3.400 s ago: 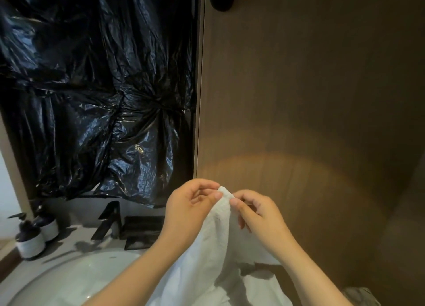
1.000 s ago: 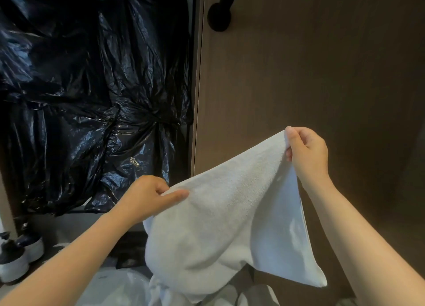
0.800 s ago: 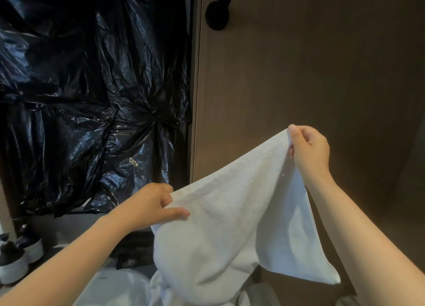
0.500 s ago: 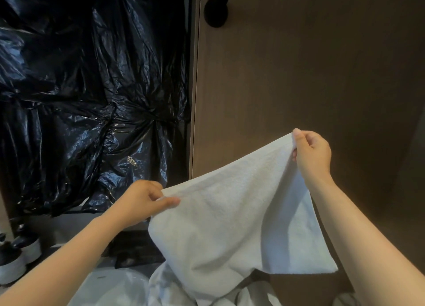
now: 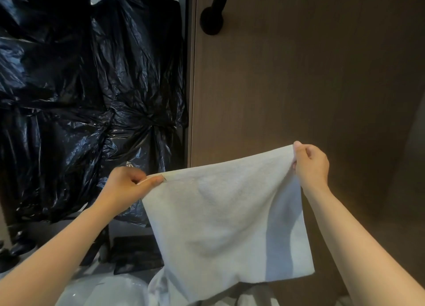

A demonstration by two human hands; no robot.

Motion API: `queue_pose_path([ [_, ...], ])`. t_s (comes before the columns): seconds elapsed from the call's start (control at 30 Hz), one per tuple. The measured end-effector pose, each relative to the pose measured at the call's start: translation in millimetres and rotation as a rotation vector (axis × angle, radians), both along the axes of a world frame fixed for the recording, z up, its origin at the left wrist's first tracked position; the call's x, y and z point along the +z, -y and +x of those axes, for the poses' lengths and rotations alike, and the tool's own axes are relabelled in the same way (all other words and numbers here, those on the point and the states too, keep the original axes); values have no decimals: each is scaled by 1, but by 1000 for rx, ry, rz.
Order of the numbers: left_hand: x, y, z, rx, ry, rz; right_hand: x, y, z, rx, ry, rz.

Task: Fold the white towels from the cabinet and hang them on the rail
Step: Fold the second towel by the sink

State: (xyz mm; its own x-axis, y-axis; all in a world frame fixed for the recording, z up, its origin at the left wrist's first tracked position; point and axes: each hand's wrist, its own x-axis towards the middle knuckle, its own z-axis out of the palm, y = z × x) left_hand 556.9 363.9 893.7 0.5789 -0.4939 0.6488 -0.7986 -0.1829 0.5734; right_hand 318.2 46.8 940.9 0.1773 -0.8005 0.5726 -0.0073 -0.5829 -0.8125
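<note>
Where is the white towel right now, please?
In the head view the white towel hangs centre-right, spread between the left hand and right hand pinching its top corners, before the brown door, right of the black plastic sheeting.

Black plastic (image 5: 92, 98) is covering the left half, a brown wood panel (image 5: 299, 75) is filling the right, and a white sink (image 5: 103, 289) is showing lower left.

Both bare forearms reach forward and up from the bottom corners of the view. The left hand (image 5: 128, 186) is curled, thumb laid along the forefinger, pinching one top corner of the towel (image 5: 225, 213). The right hand (image 5: 311, 165) sits higher and well apart, fingers curled, pinching the other top corner, with its wrist bent slightly.
</note>
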Motion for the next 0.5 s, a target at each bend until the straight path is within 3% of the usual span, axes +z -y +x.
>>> queue_pose_path([
  [0.23, 5, 4, -4, -5, 2, -172, -20, 8, 1, -19, -8, 124],
  [0.5, 14, 5, -14, 38, 7, -85, -33, 11, -9, -92, -92, 101],
])
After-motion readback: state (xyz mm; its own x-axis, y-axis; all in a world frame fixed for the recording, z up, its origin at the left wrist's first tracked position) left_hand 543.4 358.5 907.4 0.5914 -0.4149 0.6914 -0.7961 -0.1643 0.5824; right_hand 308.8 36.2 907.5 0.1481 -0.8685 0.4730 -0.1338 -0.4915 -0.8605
